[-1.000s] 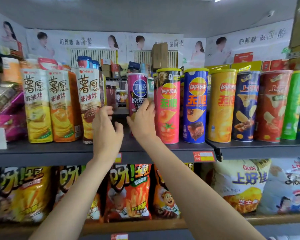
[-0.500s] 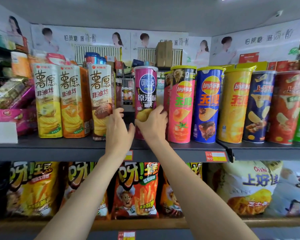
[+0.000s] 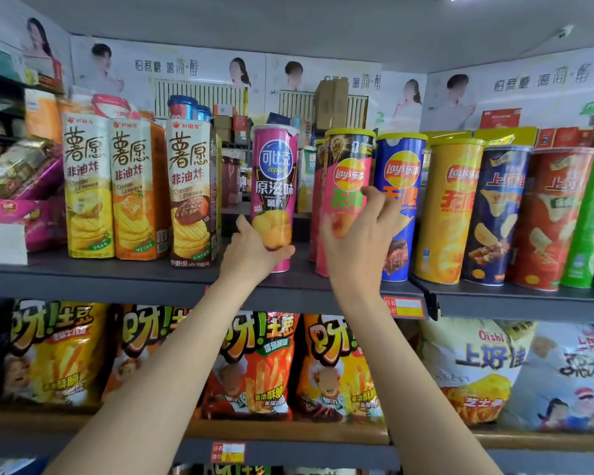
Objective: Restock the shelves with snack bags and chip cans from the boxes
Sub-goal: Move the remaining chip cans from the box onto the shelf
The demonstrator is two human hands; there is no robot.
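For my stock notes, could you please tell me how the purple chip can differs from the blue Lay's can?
The purple chip can is slimmer with a clear lid; the blue Lay's can is wider with a yellow lid. The left hand grips the purple one; the blue one stands free. Both stand upright on the upper shelf.

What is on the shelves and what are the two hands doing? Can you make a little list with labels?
place: shop shelves
top shelf: tall snack boxes on the left, chip cans in a row on the right
lower shelf: snack bags
left hand: grips the bottom of the pink can, which stands upright
right hand: fingers spread in front of the red Lay's can; touching or not, cannot tell
next cans: blue can, yellow can
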